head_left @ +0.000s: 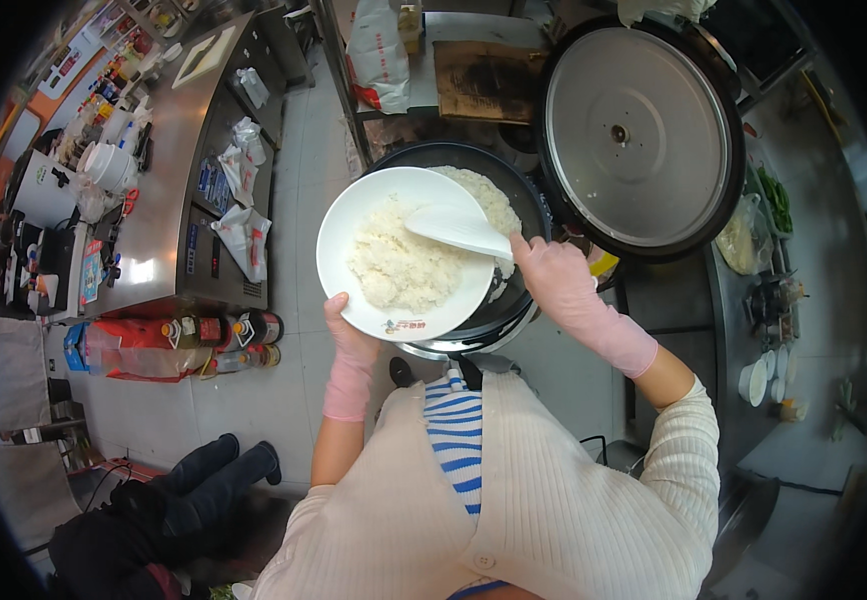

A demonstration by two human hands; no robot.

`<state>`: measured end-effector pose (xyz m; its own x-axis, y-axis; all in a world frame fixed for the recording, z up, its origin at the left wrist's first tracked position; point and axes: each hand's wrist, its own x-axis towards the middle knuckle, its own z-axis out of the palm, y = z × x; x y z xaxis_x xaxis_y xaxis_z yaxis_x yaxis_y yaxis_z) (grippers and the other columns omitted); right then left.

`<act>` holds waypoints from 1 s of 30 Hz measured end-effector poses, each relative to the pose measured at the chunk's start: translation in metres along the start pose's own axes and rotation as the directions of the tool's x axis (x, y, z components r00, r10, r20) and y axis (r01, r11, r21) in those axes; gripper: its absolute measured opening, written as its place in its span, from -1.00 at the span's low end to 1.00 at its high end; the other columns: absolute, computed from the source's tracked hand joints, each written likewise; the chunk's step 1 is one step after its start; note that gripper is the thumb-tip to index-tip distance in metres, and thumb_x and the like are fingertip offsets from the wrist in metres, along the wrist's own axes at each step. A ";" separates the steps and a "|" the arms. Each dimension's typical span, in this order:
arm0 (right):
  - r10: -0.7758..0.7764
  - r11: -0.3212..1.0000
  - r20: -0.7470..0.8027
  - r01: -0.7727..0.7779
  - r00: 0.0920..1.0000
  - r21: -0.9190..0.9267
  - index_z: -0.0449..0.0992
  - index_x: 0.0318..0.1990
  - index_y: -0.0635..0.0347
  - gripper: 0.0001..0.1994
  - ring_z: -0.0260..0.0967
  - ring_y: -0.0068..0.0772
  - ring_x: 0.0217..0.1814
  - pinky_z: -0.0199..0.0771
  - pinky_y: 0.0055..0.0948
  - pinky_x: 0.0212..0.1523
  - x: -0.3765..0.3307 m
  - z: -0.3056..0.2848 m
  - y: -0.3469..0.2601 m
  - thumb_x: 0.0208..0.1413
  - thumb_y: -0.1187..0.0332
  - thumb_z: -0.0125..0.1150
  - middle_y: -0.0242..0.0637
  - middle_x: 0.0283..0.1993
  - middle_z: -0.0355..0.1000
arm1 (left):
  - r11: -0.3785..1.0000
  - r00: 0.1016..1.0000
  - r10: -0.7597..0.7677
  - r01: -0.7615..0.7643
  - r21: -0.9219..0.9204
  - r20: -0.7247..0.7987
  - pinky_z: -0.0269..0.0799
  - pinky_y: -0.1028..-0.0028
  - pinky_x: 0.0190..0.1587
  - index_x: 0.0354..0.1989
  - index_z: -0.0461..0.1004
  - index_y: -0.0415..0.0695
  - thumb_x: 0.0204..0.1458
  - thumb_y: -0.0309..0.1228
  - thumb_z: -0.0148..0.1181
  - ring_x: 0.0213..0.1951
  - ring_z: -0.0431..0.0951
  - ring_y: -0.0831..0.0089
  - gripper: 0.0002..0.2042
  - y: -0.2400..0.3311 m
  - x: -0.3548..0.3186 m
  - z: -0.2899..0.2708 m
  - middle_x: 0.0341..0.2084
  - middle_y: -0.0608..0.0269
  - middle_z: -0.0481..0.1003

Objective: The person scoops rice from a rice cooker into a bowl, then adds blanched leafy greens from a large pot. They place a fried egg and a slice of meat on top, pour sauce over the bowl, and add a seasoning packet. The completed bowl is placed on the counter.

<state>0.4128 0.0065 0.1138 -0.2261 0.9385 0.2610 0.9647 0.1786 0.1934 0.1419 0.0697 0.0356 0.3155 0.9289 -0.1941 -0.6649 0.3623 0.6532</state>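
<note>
My left hand [351, 335], in a pink glove, grips the near left rim of a white plate [339, 250]. Cooked white rice [404, 270] is heaped in the middle of it. In my gloved right hand [554, 275] is the handle of a white rice paddle [459, 232], whose blade rests on the rice. Partly beneath the plate stands a round dark rice cooker [424, 155]; more rice [484, 195] shows inside its pot. The cooker's big round lid [644, 130] is raised at the far right of the pot.
A steel counter [169, 160] with bottles and containers runs along the left. Bottles and a red bag [144, 340] sit on the floor beside it. Another person [144, 510] is at the lower left. White bowls [752, 382] and green vegetables [774, 200] lie on the right side.
</note>
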 end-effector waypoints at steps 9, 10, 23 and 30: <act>0.035 0.987 -0.062 -0.044 0.997 -0.156 0.14 0.34 -0.03 -0.28 0.23 -0.36 -0.45 0.29 -0.43 -0.45 -0.001 -0.012 0.004 -0.09 0.51 0.10 -0.35 -0.48 0.22 | 1.000 1.000 0.021 -0.021 -0.001 0.001 0.17 0.21 0.24 0.30 0.09 -0.17 -0.19 0.03 0.06 0.22 0.26 0.12 -0.16 -0.002 0.004 0.007 0.22 0.04 0.23; 0.038 0.986 -0.076 -0.050 0.996 -0.161 0.14 0.33 -0.02 -0.28 0.23 -0.37 -0.45 0.28 -0.42 -0.46 -0.003 -0.014 0.006 -0.09 0.51 0.10 -0.35 -0.48 0.22 | 0.999 0.999 0.034 -0.034 -0.001 -0.006 0.17 0.21 0.24 0.30 0.10 -0.17 -0.19 0.03 0.06 0.22 0.26 0.12 -0.16 -0.003 0.004 0.007 0.22 0.04 0.23; 0.251 0.966 -0.691 -0.133 0.678 0.221 0.50 -0.19 0.26 -0.64 0.42 -0.06 -0.26 0.42 -0.32 -0.24 -0.019 -0.099 0.168 -0.27 0.67 0.13 -0.09 -0.28 0.45 | 0.994 0.988 0.099 -0.103 -0.034 -0.116 0.12 0.15 0.26 0.29 0.11 -0.21 -0.14 0.00 -0.03 0.24 0.22 0.10 -0.21 -0.012 -0.002 -0.009 0.24 0.04 0.21; 0.535 0.759 -0.392 -0.221 0.749 0.613 0.48 -0.06 0.11 -0.75 0.27 -0.50 -0.41 0.34 -0.46 -0.30 0.016 -0.120 0.376 0.26 0.22 -0.01 -0.38 -0.39 0.36 | 0.966 0.949 0.251 -0.259 -0.019 -0.193 0.18 0.16 0.21 0.28 0.12 -0.19 -0.14 0.02 0.01 0.20 0.26 0.10 -0.21 -0.011 -0.026 -0.020 0.21 0.03 0.23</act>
<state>0.7557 0.0536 0.3043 0.2935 0.6821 0.6698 0.8647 0.1094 -0.4902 0.1274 0.0432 0.0190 0.0021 0.9869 -0.1611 -0.7370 0.1104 0.6668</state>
